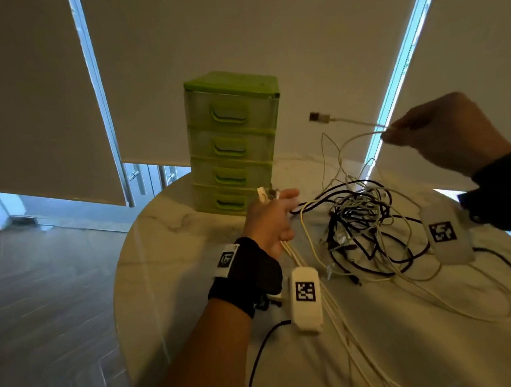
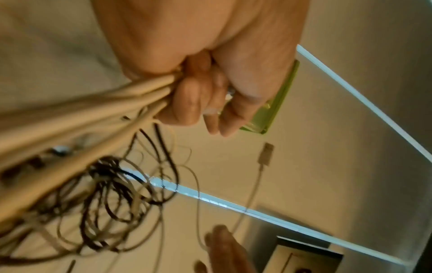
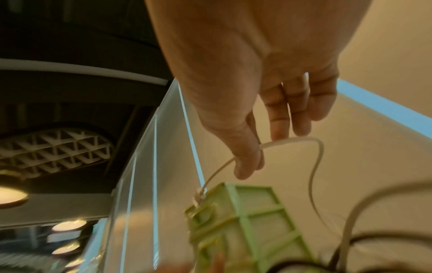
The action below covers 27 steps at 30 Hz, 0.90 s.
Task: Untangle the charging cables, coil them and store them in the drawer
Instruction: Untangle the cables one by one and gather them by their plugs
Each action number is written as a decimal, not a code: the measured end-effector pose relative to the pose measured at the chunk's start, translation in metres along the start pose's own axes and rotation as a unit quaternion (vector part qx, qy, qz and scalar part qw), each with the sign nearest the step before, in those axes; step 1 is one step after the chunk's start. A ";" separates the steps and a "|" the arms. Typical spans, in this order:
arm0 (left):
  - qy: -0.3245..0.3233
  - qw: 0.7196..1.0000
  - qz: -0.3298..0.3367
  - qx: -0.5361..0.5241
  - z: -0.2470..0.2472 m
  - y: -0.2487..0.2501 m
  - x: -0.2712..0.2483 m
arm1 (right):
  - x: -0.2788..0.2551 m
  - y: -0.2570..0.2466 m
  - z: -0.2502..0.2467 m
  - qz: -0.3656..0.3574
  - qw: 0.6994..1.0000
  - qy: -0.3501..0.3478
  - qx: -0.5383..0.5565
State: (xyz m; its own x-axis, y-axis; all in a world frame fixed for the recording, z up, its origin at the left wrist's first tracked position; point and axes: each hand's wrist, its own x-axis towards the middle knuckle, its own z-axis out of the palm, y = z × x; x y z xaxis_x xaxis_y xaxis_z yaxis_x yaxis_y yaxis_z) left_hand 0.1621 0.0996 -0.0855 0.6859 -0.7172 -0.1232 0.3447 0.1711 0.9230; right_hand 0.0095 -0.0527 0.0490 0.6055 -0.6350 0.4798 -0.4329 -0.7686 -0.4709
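Observation:
A tangle of black and white charging cables (image 1: pixel 361 223) lies on the round marble table (image 1: pixel 195 294). My left hand (image 1: pixel 272 220) grips a bundle of white cables (image 2: pixel 93 103) beside the green drawer unit (image 1: pixel 233 142), whose four drawers are closed. My right hand (image 1: pixel 424 131) is raised above the tangle and pinches a white cable (image 3: pixel 290 141) between thumb and forefinger. That cable's USB plug (image 1: pixel 318 117) sticks out to the left in the air. The plug (image 2: pixel 266 153) shows blurred in the left wrist view.
White cable strands (image 1: pixel 340 326) trail from my left hand down to the table's near edge. A loose white loop (image 1: pixel 481 311) lies at the right. Roller blinds (image 1: pixel 16 92) hang behind the table. Grey floor (image 1: pixel 38 295) lies to the left.

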 end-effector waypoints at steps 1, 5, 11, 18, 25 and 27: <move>-0.024 0.997 -0.008 -0.071 0.001 0.003 -0.001 | -0.010 -0.005 0.005 -0.016 1.000 -0.017 -0.011; -0.094 0.972 -0.006 -0.214 0.007 0.013 -0.010 | -0.048 -0.018 0.036 -0.076 0.994 -0.078 -0.015; -0.121 0.954 0.010 -0.274 0.003 0.015 -0.016 | -0.071 -0.023 0.065 -0.126 0.987 -0.102 -0.008; -0.128 0.948 0.050 -0.287 0.005 0.013 -0.016 | -0.077 -0.026 0.065 -0.132 0.983 -0.117 -0.044; -0.110 0.952 0.050 -0.283 0.004 0.014 -0.012 | -0.075 -0.034 0.062 -0.113 0.961 -0.252 -0.030; -0.089 0.953 0.041 -0.286 0.000 0.017 -0.011 | -0.071 -0.028 0.056 -0.107 0.943 -0.310 -0.062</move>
State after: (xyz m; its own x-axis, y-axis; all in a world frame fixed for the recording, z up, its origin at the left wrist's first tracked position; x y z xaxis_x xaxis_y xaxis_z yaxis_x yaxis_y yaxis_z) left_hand 0.1603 0.1099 -0.0686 0.6237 -0.7799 0.0523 0.6225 0.5360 0.5703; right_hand 0.0164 0.0186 -0.0132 0.9450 -0.3268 0.0116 -0.3081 -0.9018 -0.3031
